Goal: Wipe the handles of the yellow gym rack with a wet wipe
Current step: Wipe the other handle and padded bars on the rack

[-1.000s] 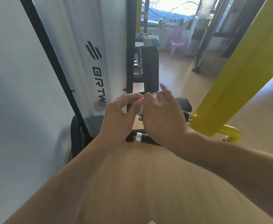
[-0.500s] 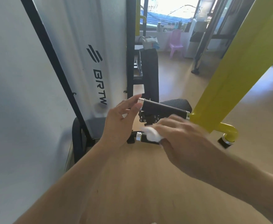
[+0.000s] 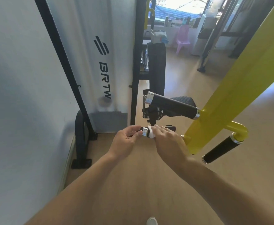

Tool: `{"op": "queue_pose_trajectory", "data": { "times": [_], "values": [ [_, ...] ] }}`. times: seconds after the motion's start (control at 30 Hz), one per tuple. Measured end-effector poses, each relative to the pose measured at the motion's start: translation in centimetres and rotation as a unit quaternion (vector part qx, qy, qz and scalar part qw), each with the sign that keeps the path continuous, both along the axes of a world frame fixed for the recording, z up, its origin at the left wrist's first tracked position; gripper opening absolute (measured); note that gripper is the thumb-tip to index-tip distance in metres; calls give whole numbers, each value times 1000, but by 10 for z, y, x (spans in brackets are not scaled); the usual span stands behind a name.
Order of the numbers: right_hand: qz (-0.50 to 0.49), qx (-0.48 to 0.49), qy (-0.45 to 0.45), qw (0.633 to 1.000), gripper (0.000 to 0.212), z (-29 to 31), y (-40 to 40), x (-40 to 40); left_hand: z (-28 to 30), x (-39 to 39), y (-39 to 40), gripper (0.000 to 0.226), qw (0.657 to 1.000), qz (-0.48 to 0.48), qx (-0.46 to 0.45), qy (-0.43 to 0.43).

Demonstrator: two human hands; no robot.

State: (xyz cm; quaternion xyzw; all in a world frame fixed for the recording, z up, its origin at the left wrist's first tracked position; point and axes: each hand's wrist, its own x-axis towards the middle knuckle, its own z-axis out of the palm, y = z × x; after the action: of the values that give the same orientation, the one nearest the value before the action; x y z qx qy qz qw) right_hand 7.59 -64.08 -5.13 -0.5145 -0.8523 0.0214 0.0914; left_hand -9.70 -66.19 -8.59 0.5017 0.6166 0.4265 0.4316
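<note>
The yellow gym rack arm (image 3: 240, 88) slants across the right side and carries three black handles. The upper handle (image 3: 173, 105) is bare, with a chrome end cap. The lower handle (image 3: 144, 132) shows only its chrome end; my right hand (image 3: 168, 142) wraps it with the white wet wipe (image 3: 151, 133) under the fingers. My left hand (image 3: 126, 140) touches the lower handle's end with its fingertips. A third black handle (image 3: 220, 149) hangs from a yellow elbow at the right.
A white panel lettered BRTW (image 3: 100, 65) in a black frame stands close on the left, its black foot (image 3: 81, 138) on the wooden floor. A black seat pad (image 3: 157, 65) stands behind the handles. A pink chair (image 3: 183, 38) is far back by the window.
Both hands dropped from the upper handle to the lower one. My right hand carried the wipe down and now wraps it round the lower handle; the upper handle is uncovered.
</note>
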Motion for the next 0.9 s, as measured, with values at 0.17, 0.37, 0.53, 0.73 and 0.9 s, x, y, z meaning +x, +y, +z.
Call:
{"op": "queue_pose_trajectory", "data": {
  "times": [0.17,0.37,0.53,0.73,0.9],
  "values": [
    [49,-41,1,998,65,3,1,1,-4,9,6,18,1000,-15,0,-24],
    [32,-92,-160,982,22,25,19,16,-9,12,9,25,1000,-16,-1,-9],
    [86,-88,-33,992,43,9,16,5,-9,12,11,31,1000,-14,5,-3],
    [-37,-30,-248,968,34,9,3,11,-12,9,10,32,1000,-14,2,17],
    [-23,-46,-286,957,36,11,4,8,-13,10,11,33,999,-9,10,37]
  ]
}}
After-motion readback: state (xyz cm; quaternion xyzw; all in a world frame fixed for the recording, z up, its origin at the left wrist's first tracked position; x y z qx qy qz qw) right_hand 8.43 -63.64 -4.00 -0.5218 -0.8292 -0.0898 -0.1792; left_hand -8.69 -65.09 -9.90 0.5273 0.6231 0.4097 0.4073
